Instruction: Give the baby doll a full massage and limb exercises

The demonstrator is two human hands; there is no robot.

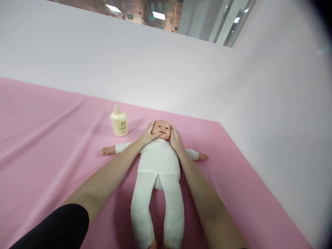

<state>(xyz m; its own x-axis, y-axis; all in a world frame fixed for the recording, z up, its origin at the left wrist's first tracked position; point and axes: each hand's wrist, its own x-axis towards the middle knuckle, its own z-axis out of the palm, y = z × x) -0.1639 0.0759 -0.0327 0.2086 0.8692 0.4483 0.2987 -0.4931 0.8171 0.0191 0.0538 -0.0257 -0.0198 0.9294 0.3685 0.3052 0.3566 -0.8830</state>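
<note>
A baby doll (158, 157) in a white long-sleeved top and white trousers lies on its back, arms stretched out to both sides. My left hand (149, 135) rests along the left side of its head, fingers straight and the thumb across the cheek beside the mouth. On the opposite side, my right hand (175, 139) lies with extended fingers against the cheek and jaw. Both palms touch the head, and some fingertips are hidden beside it. Parts of the doll's arms are covered by my forearms. Its feet are cut off at the bottom edge.
A pale yellow pump bottle (119, 121) stands upright beyond the doll's left-hand outstretched arm. Everything rests on a pink padded surface (52, 138) with creases at the left. White walls (129, 65) rise behind and to the right.
</note>
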